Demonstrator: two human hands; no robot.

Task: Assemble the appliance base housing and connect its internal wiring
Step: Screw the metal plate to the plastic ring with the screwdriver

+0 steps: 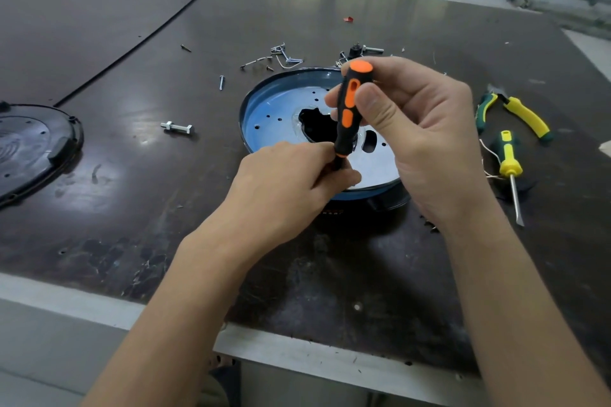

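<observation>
Two hands, both on one tool, over the housing.

- Right hand (423, 129): fingers and thumb wrapped round the handle of the orange-and-black screwdriver (352, 99), which stands nearly upright.
- Left hand (284, 182): fingertips pinched round the low end of the shaft. Whether a screw sits under them is hidden.
- Base housing (264, 109), one: a round blue pan lying open side up at mid-table, with a silver perforated plate (373, 165) inside it. The plate has a ragged dark opening at its centre. The tool tip meets the near part of this plate.

Step in hand, as I judge it: seating or driving a screw into the plate, the left hand steadying the tip. The next move likely calls for keeping the shaft square to the hole, pressing down, and turning from the handle. No wiring connection shows yet.

Other stock on the table (363, 274):
- Black cover (29, 149), one, at the far left edge, well apart from the housing.
- Bolt with nut (177, 127), one, between cover and housing.
- Second bolt (373, 49), one, just beyond the housing's far rim.
- Loose screws (281, 54): a small scatter beyond the housing, too tangled to count. One lone screw (221, 82) lies nearer its left rim.
- Pliers (525, 116), one pair with yellow-and-green grips, right of the housing.
- Yellow flat-blade screwdriver (510, 168), one, near the pliers, which makes two screwdrivers in all.
- Red scrap (347, 19), one, far back.
</observation>
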